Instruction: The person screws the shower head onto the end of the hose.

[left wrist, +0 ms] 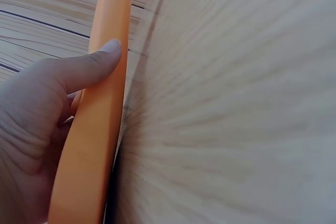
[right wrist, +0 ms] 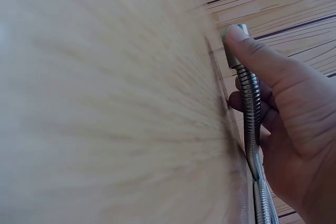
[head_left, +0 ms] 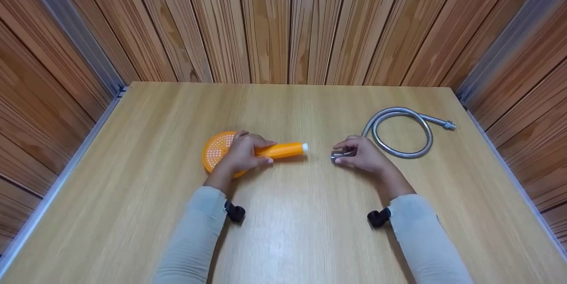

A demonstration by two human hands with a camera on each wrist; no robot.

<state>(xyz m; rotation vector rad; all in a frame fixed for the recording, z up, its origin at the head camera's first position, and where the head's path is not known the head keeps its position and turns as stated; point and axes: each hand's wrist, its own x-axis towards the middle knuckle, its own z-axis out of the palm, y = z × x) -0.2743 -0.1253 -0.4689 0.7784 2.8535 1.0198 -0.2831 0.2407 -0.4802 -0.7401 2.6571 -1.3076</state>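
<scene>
An orange shower head point(head_left: 288, 149) lies left of the middle of the table, its round perforated face to the left and its white-tipped handle end pointing right. My left hand point(head_left: 245, 151) grips it near the neck; in the left wrist view the thumb lies along the orange handle point(left wrist: 109, 19). To the right, my right hand point(head_left: 361, 155) pinches the metal end fitting of a silver flexible shower hose point(head_left: 401, 154). That fitting point(right wrist: 231, 56) shows under the thumb in the right wrist view. A gap separates the handle's white tip from the fitting.
The rest of the hose lies coiled on the wooden table point(head_left: 283, 111) behind my right hand, its other end fitting point(head_left: 449, 125) pointing right. Wood-plank walls point(head_left: 266, 22) stand at the back and both sides. Each sleeve carries a small black wrist camera point(head_left: 378, 219).
</scene>
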